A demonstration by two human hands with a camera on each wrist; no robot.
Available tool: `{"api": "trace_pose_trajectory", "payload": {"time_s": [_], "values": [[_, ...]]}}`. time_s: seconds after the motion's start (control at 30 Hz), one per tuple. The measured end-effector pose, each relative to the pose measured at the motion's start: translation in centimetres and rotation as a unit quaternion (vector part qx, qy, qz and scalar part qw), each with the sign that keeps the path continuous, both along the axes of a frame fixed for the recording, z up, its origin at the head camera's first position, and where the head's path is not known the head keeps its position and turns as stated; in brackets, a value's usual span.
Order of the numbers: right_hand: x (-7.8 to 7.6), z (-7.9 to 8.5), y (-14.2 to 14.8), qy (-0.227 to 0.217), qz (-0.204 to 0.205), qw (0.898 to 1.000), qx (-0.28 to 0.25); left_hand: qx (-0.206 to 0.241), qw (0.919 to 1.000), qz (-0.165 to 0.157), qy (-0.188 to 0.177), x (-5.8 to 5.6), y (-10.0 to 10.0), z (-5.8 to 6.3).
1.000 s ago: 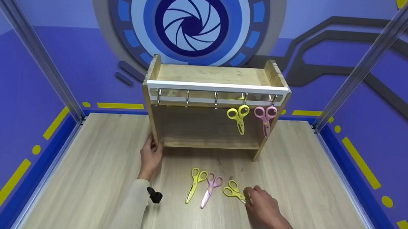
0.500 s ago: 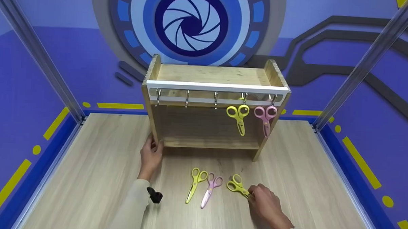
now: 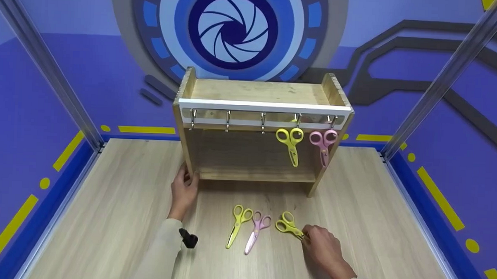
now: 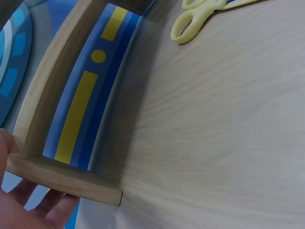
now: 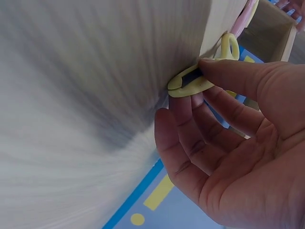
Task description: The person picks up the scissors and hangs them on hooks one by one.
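Observation:
My left hand [image 3: 184, 191] grips the lower left side of a wooden rack [image 3: 255, 175]; in the left wrist view its thumb and fingers lie on either side of the side board [image 4: 66, 179]. At the front right, my right hand [image 3: 324, 246] pinches a pair of yellow scissors [image 3: 289, 227] by the blade end, handles pointing toward the rack. The right wrist view shows the thumb on top of the blade cover [image 5: 193, 86] with fingers beneath. Left of it, pink scissors [image 3: 256, 230] and another pair of yellow scissors [image 3: 238, 226] lie on the table.
Several metal hooks [image 3: 228, 120] line the rack's white front rail [image 3: 249, 104]. Yellow scissors [image 3: 290, 145] and pink scissors [image 3: 324, 146] hang from the two rightmost hooks. The wooden table [image 3: 118, 201] runs between blue walls and metal posts [image 3: 436, 76].
My right hand has moved slightly right and up, turning the yellow scissors so their handles shift right. The hanging yellow scissors sit a little lower. My left hand stays put.

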State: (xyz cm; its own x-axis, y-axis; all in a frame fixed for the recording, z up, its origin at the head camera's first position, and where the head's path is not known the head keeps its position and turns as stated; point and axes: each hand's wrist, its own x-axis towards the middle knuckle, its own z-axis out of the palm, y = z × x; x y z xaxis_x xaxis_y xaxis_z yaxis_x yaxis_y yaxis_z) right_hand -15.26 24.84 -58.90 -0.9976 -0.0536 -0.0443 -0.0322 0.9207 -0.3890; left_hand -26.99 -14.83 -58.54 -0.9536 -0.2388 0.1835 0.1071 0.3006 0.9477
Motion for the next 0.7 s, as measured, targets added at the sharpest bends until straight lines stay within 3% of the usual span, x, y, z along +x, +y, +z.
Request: {"api": "trace_pose_trajectory", "payload": {"time_s": [0.17,0.33,0.53,0.7], "values": [[-0.2,0.3,0.1,-0.011,0.005,1.000,-0.001,0.003,1.0000,0.000,0.004,0.0,0.0,0.0],[-0.2,1.6,0.2,0.017,0.021,1.000,0.010,0.001,1.0000,0.000,-0.001,0.1,0.1,0.0],[-1.2,4.7,0.1,0.081,0.042,0.996,0.017,0.001,1.0000,0.003,0.000,0.1,0.1,0.1],[-2.1,7.4,-0.3,0.167,0.059,0.984,0.010,0.003,1.0000,0.000,0.001,0.1,0.0,0.2]]}}
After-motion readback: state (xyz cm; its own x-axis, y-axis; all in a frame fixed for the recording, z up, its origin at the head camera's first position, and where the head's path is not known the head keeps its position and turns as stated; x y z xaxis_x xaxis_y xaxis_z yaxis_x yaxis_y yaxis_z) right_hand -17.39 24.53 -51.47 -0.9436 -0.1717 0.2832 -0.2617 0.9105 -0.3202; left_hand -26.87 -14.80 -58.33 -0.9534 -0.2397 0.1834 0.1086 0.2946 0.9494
